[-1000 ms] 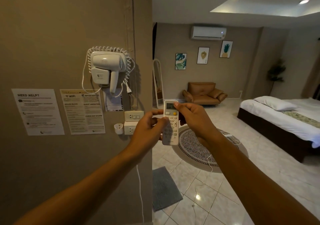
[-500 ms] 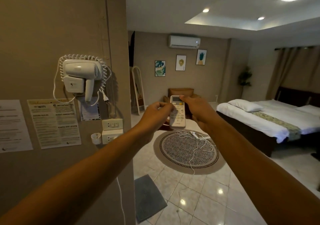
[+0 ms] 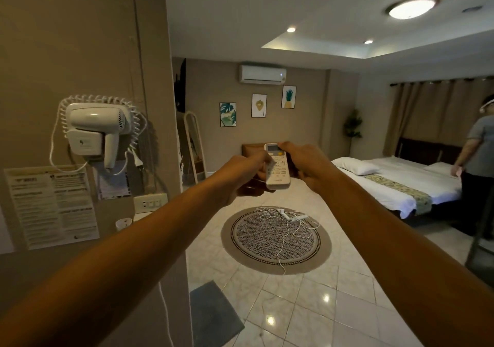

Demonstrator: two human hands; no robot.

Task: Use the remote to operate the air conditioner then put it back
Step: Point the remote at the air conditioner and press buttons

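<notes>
While the left hand's fingers curl round the white remote from the left and the right hand clasps its upper edge with the thumb over the buttons, the remote is held out at arm's length, both hands closed on it. Its top end faces the wall-mounted air conditioner across the room. To press well, the person should steady the body with the left hand, keep it aimed at the unit, and push one button cleanly.
</notes>
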